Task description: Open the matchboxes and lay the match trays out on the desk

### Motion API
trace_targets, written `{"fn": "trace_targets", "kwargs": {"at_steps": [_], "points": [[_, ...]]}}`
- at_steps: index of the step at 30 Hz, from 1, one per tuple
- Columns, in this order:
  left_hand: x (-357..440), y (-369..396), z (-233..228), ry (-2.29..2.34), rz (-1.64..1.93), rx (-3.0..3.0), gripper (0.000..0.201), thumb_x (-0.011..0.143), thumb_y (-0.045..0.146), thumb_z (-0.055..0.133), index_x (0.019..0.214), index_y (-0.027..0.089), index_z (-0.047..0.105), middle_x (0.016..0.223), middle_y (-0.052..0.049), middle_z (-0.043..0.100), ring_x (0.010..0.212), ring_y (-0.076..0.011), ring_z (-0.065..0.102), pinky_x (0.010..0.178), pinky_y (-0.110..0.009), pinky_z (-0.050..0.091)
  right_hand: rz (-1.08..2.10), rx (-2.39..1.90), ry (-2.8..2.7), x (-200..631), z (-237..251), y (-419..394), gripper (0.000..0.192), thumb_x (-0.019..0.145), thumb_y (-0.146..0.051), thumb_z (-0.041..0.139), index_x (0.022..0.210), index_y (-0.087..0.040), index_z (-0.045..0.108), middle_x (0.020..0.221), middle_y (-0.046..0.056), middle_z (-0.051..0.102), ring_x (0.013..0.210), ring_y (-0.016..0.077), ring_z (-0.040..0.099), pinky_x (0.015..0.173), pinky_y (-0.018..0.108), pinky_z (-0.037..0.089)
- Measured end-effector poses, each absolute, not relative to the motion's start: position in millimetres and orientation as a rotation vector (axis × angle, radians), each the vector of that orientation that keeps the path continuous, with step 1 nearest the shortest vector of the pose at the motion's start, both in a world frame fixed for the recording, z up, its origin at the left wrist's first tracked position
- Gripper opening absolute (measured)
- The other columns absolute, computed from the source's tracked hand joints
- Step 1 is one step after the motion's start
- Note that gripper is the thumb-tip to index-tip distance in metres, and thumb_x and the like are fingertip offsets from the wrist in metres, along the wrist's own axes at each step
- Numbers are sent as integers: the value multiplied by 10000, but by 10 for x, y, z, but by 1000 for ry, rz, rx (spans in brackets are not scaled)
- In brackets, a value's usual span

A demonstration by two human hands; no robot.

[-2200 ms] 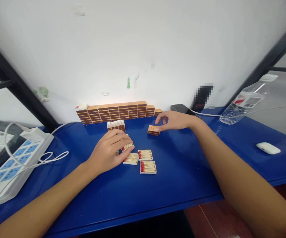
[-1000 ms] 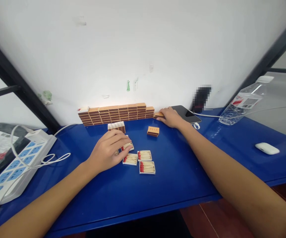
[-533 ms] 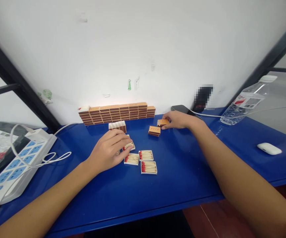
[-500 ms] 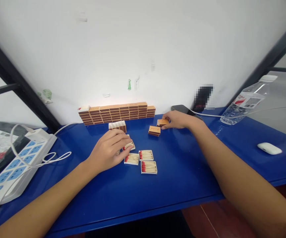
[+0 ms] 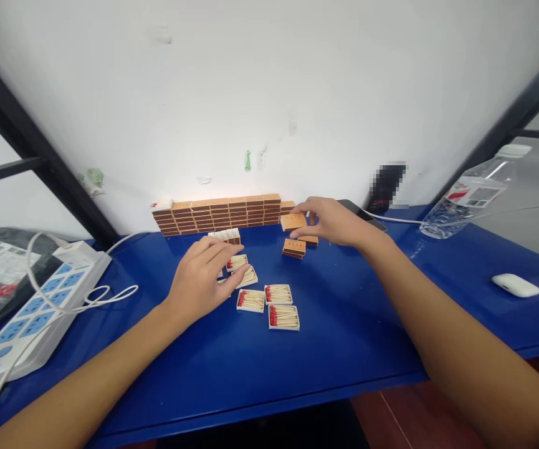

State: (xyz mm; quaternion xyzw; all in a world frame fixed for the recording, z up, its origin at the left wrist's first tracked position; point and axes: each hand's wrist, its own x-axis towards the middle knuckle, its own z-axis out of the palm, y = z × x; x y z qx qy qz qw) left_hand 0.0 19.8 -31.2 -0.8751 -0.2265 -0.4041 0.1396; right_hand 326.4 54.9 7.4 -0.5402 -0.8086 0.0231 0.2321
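Between the thumb and fingers of my right hand (image 5: pixel 329 221) is an orange matchbox (image 5: pixel 293 222), lifted above the table. Just below it lie a small stack of matchboxes (image 5: pixel 293 248) and another matchbox (image 5: pixel 309 240). My left hand (image 5: pixel 202 271) hovers with its fingers apart, partly covering some white trays beneath. Close to its fingertips are open trays of red-tipped matches (image 5: pixel 247 277). Nearer to me lie more match trays (image 5: pixel 283 317). A short row of matchbox covers (image 5: pixel 226 236) stands behind my left hand. Against the wall rises a long stack of matchboxes (image 5: pixel 222 212).
A power strip (image 5: pixel 35 318) with white cables and a dark plastic bag (image 5: pixel 2 274) lie on the left. To the right are a phone (image 5: pixel 360 212), a water bottle (image 5: pixel 465 193) and a white earphone case (image 5: pixel 516 285). The blue table (image 5: pixel 232 368) ends at a front edge.
My right hand has raised the matchbox off the table and moved it left. My left hand has shifted slightly, leaving more of the match trays visible.
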Motion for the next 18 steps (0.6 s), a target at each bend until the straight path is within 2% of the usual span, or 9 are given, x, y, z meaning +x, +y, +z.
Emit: {"fn": "trace_targets", "kwargs": {"at_steps": [5,10,12,15,18], "points": [[3,198,-336,-760,-1161,-2582,563,881,429,816,1359,193,634,1115,-105,775,1022,-279,679,903,-460,584,292,-1058,-2381,2671,34,258,490,804,-537,866,1157,-227,729,1001,64,689,822,216,605,701,322,425],[21,168,-339,-683,-1220,-2655,413,873,412,834,1212,217,702,1027,-66,778,933,-234,684,856,-417,575,276,-958,-2419,2490,-9,120,342,874,-367,836,1164,-236,711,1031,56,664,855,204,610,704,317,427],[31,158,-320,-700,-1271,-2665,385,874,411,833,1187,217,720,1002,-63,779,904,-224,681,829,-404,579,316,-973,-2389,2510,1,119,384,858,-357,846,1187,-238,689,1037,52,669,804,186,592,683,315,428],[37,153,-290,-764,-1357,-2631,350,882,388,829,1173,216,741,1009,-69,787,908,-223,688,805,-387,587,500,-1042,-2242,2540,16,136,563,800,-429,881,1265,-249,621,1079,45,684,735,159,574,644,313,442],[32,156,-274,-842,-1436,-2552,324,882,333,826,1174,214,752,1024,-67,789,915,-219,693,815,-380,590,677,-1081,-2035,2523,12,146,536,769,-498,885,1146,-228,617,1069,42,689,711,141,577,613,306,447]]}}
